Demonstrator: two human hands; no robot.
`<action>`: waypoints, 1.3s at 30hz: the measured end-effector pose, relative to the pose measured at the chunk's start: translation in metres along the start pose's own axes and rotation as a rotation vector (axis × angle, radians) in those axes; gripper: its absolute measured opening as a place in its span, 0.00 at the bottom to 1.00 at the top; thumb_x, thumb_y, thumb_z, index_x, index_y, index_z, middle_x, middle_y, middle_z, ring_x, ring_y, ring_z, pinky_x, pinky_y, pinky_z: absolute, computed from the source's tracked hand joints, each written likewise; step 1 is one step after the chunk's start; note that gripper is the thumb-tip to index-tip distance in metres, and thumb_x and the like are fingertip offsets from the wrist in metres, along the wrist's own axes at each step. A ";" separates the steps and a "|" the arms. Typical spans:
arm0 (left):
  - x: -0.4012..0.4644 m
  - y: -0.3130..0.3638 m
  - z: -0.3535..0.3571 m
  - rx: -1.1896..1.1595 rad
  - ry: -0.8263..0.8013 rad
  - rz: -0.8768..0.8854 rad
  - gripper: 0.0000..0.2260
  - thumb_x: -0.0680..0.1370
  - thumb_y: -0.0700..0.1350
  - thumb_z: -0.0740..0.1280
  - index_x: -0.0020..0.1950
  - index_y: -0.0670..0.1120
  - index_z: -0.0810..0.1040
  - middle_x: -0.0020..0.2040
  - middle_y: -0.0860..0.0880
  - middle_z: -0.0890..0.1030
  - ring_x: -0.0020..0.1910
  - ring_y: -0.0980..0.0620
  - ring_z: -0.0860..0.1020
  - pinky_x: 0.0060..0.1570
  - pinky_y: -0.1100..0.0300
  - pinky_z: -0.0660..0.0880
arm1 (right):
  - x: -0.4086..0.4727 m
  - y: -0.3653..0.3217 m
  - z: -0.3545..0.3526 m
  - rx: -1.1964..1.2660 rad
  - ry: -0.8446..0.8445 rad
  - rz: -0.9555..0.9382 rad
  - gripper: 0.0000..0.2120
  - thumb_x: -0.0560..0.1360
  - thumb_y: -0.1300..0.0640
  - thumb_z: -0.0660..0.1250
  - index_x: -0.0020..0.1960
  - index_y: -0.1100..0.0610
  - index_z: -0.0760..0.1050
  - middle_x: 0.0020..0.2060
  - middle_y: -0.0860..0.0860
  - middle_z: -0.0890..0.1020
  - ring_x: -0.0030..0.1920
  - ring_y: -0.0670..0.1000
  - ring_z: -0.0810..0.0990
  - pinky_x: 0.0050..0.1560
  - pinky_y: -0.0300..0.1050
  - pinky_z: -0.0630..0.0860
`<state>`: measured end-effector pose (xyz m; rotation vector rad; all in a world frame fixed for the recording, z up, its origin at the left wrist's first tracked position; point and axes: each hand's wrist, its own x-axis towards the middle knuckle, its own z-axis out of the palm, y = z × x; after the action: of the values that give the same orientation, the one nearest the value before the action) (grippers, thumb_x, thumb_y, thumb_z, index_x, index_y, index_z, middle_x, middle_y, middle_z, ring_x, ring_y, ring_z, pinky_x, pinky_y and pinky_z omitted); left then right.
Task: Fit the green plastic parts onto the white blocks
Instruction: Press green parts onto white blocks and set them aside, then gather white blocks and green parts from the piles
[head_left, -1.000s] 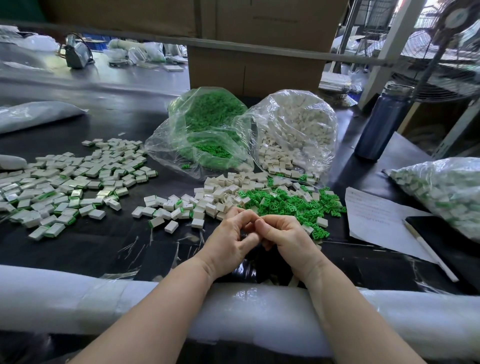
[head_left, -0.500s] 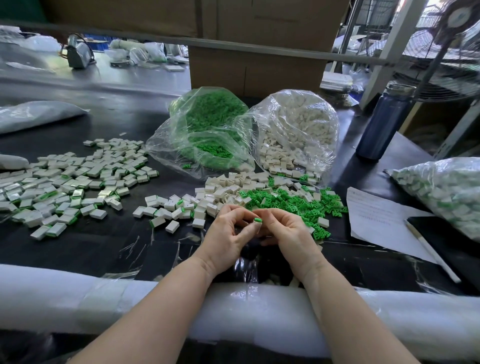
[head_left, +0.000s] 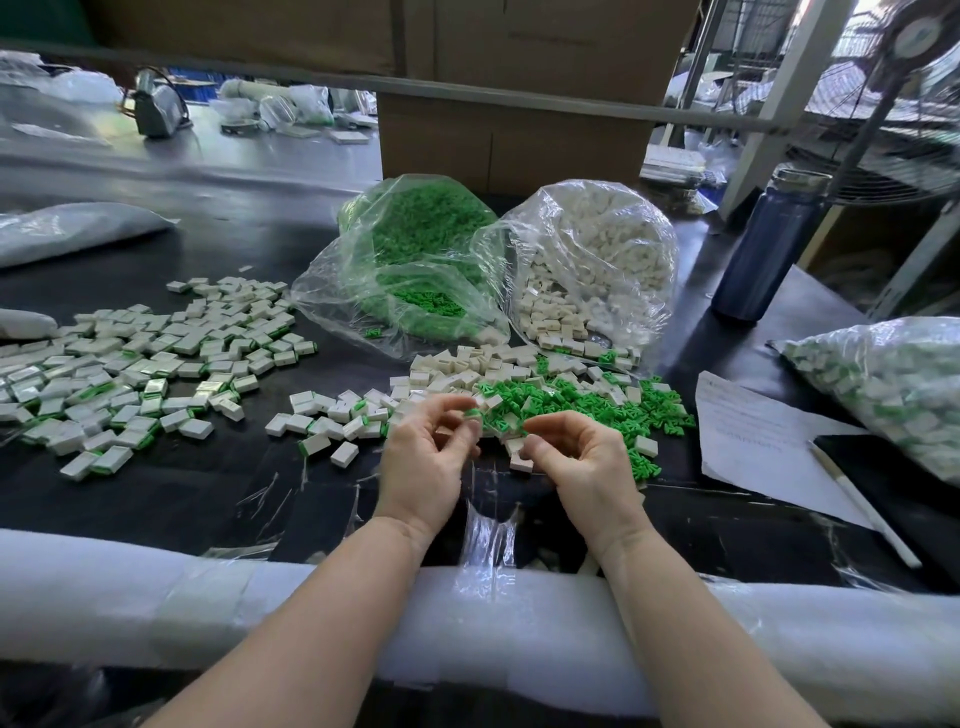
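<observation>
Green part (head_left: 472, 413) pinched at fingertips of left hand (head_left: 423, 465), raised just above tabletop (head_left: 156, 499). White block (head_left: 521, 460) pinched in grip of right hand (head_left: 584, 465), just beside the left; the two pieces apart. Behind hands: loose green parts pile (head_left: 582, 408) mixed with white blocks (head_left: 457, 366). Finished blocks heap (head_left: 130, 364) at left. Two clear bags farther back: green (head_left: 415, 260), white (head_left: 592, 260).

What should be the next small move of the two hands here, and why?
Probably bring the hands together and press the green part into the white block. The left hand pinches the green part at its fingertips, the right hand holds a white block, and a gap separates the two pieces, so they are not yet joined.
</observation>
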<state>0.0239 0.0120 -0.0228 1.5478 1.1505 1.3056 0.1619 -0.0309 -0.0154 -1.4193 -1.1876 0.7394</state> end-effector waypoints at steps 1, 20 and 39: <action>0.001 -0.002 -0.001 0.029 0.080 0.003 0.07 0.75 0.36 0.67 0.51 0.46 0.78 0.40 0.48 0.80 0.36 0.55 0.79 0.40 0.62 0.79 | 0.000 0.000 0.000 -0.018 0.030 -0.010 0.09 0.72 0.65 0.69 0.41 0.51 0.78 0.37 0.48 0.83 0.40 0.45 0.82 0.42 0.35 0.79; 0.007 -0.005 -0.012 0.382 0.276 -0.188 0.21 0.75 0.37 0.65 0.68 0.38 0.68 0.68 0.42 0.60 0.68 0.46 0.63 0.67 0.61 0.60 | 0.005 0.010 -0.007 -0.405 0.357 -0.008 0.05 0.74 0.64 0.66 0.46 0.56 0.80 0.40 0.49 0.80 0.43 0.48 0.75 0.41 0.25 0.67; -0.006 -0.009 0.010 0.814 -0.389 0.334 0.15 0.78 0.54 0.60 0.64 0.58 0.73 0.61 0.54 0.67 0.62 0.52 0.61 0.65 0.59 0.55 | 0.004 0.010 -0.002 -0.879 0.175 0.113 0.09 0.76 0.49 0.64 0.54 0.43 0.79 0.53 0.46 0.71 0.60 0.50 0.67 0.57 0.46 0.58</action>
<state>0.0322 0.0083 -0.0351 2.5372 1.2667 0.6684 0.1680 -0.0270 -0.0240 -2.2273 -1.3638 0.1272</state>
